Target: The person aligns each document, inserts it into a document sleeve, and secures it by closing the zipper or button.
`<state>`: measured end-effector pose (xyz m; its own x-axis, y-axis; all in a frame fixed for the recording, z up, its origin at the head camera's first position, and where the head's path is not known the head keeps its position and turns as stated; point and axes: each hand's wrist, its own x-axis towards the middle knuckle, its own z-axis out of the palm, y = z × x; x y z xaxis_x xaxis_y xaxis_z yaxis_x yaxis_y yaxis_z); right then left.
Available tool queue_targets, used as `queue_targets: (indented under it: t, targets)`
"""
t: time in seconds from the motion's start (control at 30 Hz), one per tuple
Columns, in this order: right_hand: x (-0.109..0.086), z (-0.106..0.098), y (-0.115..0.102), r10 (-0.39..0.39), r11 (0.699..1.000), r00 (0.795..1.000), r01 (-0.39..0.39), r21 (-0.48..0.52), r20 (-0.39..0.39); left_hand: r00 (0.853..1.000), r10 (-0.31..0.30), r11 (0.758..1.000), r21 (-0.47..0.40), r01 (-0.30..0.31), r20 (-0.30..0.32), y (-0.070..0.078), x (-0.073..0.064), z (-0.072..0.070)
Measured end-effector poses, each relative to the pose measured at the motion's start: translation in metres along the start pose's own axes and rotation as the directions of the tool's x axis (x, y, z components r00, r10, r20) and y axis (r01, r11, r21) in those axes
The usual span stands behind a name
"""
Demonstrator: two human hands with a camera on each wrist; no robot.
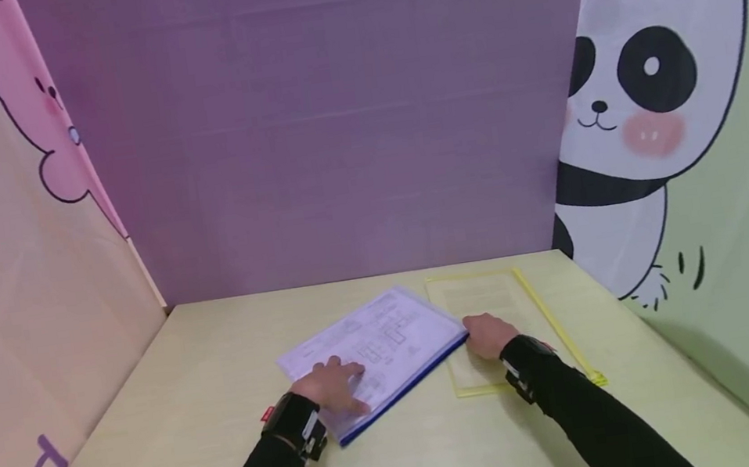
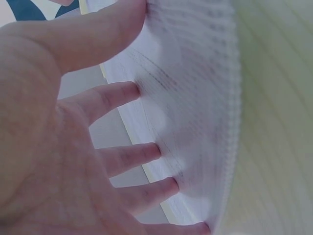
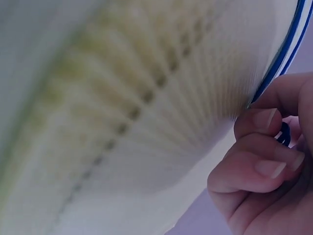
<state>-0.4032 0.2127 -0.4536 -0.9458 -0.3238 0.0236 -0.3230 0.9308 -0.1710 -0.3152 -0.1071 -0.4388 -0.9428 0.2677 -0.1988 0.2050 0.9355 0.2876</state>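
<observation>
A clear document pouch (image 1: 388,336) with a blue zip edge (image 1: 405,389) lies at an angle on the table, and printed sheets show through it. My left hand (image 1: 331,387) rests on its near left part with the fingers spread. In the left wrist view the fingertips (image 2: 128,90) touch the pouch's surface. My right hand (image 1: 490,335) pinches the pouch's right corner at the end of the blue edge. The right wrist view shows curled fingers (image 3: 254,171) and a small blue loop (image 3: 283,133) among them.
To the right, partly under my right forearm, lies a second clear pouch with a yellow edge (image 1: 546,309), holding a printed sheet. The pale wooden table (image 1: 162,451) meets a purple back panel (image 1: 332,128) and printed side panels, with a panda (image 1: 661,140) on the right.
</observation>
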Motion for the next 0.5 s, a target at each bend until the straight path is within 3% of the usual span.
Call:
queue_targets:
  t: [0.23,0.5]
  targets:
    - [-0.001,0.007,-0.011,-0.045,0.999,0.999,0.045,-0.008,0.005,1.000,-0.003,1.000,0.005,0.003,0.003,0.000,0.001,0.000]
    - [-0.007,0.002,-0.023,-0.021,1.000,0.999,0.022,-0.021,0.048,1.000,0.006,1.000,0.008,-0.006,0.004,-0.001,0.004,0.002]
